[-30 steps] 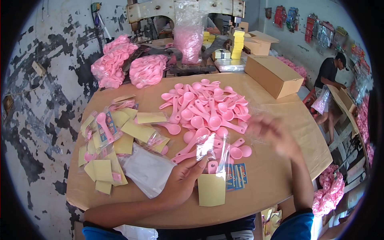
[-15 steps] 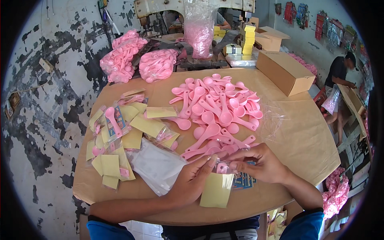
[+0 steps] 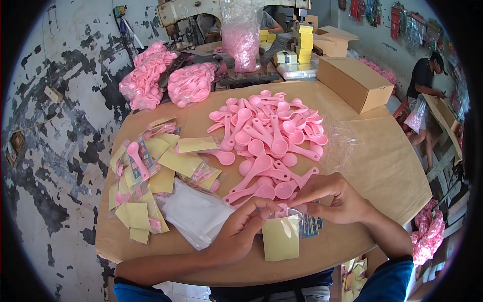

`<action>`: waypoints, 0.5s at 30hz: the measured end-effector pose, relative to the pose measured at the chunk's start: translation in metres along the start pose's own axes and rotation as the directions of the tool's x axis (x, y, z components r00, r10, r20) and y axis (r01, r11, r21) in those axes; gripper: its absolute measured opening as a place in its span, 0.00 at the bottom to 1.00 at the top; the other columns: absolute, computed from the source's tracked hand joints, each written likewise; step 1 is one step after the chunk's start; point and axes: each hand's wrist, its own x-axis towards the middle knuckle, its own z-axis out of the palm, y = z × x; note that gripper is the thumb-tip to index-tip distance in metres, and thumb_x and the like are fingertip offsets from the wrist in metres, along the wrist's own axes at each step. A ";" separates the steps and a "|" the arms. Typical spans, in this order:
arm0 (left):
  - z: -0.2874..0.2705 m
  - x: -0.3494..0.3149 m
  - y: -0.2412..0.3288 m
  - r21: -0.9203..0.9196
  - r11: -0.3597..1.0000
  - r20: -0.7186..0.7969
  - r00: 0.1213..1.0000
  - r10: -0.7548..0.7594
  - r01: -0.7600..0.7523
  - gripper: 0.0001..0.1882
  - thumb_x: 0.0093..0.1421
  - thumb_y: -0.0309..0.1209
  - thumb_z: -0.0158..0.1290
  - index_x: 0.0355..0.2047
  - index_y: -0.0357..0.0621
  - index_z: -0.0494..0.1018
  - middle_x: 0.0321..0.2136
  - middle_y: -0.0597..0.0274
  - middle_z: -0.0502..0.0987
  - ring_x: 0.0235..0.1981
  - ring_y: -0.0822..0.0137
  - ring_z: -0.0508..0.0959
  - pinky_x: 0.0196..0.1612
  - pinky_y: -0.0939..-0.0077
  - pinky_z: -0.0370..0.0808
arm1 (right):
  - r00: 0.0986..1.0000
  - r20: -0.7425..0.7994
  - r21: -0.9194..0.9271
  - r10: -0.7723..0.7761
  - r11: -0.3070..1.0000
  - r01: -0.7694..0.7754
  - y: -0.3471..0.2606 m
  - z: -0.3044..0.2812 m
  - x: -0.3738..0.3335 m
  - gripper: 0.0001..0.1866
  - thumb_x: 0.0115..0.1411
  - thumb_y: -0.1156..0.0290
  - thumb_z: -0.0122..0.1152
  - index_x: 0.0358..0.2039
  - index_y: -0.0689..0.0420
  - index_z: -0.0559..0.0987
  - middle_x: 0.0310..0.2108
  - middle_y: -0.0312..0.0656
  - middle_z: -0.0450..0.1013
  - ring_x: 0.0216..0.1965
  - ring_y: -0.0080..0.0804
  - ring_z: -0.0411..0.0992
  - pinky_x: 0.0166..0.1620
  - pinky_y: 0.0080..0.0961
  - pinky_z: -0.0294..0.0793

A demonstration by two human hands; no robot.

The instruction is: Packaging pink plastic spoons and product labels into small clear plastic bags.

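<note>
My left hand (image 3: 244, 221) pinches the upper left edge of a small clear plastic bag (image 3: 280, 240) that holds a pale yellow card. A pink spoon handle (image 3: 282, 211) shows at the bag's top; the rest of that spoon is hidden. At the opposite corner, my right hand (image 3: 336, 200) has its thumb and fingers closed on the bag's top edge. Blue printed cards (image 3: 313, 226) lie partly under the bag and my right hand. Just beyond the hands is a heap of pink measuring spoons (image 3: 271, 136). A stack of flat clear bags (image 3: 193, 211) lies beside my left wrist.
Packed bags with yellow cards (image 3: 163, 176) are piled on the table's left. Bulging bags of pink spoons (image 3: 191, 83) stand at the back left, a brown carton (image 3: 352, 83) at the back right. A person (image 3: 425, 80) works at the far right.
Both hands have shifted slightly right with the bag. The spoon handle now stands up at the bag's top, between my fingers. My head view has turned a little.
</note>
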 end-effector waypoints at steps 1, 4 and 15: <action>0.000 0.000 -0.002 0.003 0.999 -0.004 0.999 0.039 -0.039 0.11 0.72 0.29 0.36 0.48 0.38 0.66 0.42 0.63 0.71 0.43 0.77 0.71 0.47 0.79 0.70 | 0.998 0.027 -0.017 -0.056 0.998 0.056 0.001 -0.002 0.000 0.17 0.53 0.84 0.60 0.43 0.54 0.83 0.32 0.41 0.80 0.30 0.26 0.77 0.39 0.24 0.74; -0.002 -0.003 0.001 0.217 0.976 0.007 1.000 0.014 -0.015 0.11 0.71 0.28 0.36 0.47 0.37 0.66 0.42 0.63 0.71 0.44 0.76 0.71 0.47 0.79 0.69 | 0.989 0.091 -0.041 -0.117 0.992 0.121 0.004 -0.009 -0.001 0.17 0.51 0.84 0.62 0.41 0.53 0.84 0.29 0.40 0.80 0.27 0.29 0.75 0.37 0.24 0.72; -0.002 -0.003 -0.003 0.345 0.914 0.079 0.977 0.197 -0.212 0.12 0.67 0.20 0.37 0.45 0.37 0.70 0.36 0.62 0.73 0.34 0.77 0.70 0.38 0.83 0.67 | 0.942 0.223 -0.091 -0.251 0.957 0.277 0.007 -0.021 -0.005 0.16 0.50 0.79 0.64 0.40 0.50 0.85 0.31 0.32 0.80 0.31 0.31 0.70 0.40 0.30 0.69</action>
